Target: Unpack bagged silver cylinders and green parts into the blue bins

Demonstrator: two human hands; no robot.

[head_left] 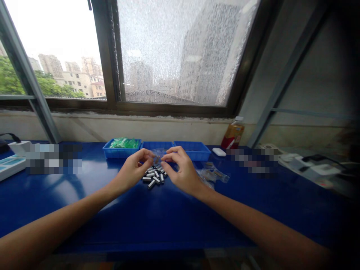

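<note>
A small clear plastic bag [158, 153] is held up between my two hands, with a thin brownish piece showing in or against it. My left hand [137, 164] pinches the bag's left side between thumb and fingers. On the other side, my right hand [181, 167] has its thumb and fingertips closed at the bag's right edge; the exact contact is hard to see. Just below and behind the fingers lies a loose pile of short black-and-silver cylinders [153, 178] on the blue table [135, 221].
Behind my hands stand a blue tray of green packets [122, 144], a middle blue tray [157, 144] and a right blue tray [194, 151]. Clear bags [215, 174] lie right of my right hand. A bottle [233, 134] and a white case [219, 152] stand near the wall.
</note>
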